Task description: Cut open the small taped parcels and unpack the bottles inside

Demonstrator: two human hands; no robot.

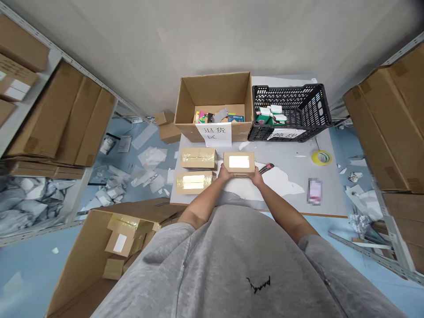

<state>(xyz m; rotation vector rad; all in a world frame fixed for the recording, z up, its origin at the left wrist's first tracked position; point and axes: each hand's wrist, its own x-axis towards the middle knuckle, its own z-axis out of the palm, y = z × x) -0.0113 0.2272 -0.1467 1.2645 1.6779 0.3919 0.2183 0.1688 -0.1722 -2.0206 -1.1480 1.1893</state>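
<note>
My left hand (225, 173) and my right hand (256, 176) grip the near corners of a small cardboard parcel (239, 162) with a white label on top, holding it at the table's surface. Two more taped cardboard parcels (198, 158) (194, 182) lie to the left of my left hand. A red-and-black utility knife (266, 168) lies just beyond my right hand, on the white table (291, 152). A roll of yellow tape (321, 157) and a pixelated phone (314, 191) rest farther right.
An open carton (213, 90) with books and a paper sign stands at the table's far edge, beside a black plastic crate (291, 110) holding small white and green items. Stacked flat cartons fill metal shelves at both sides. Another open carton (126, 247) sits low at left; paper scraps litter the floor.
</note>
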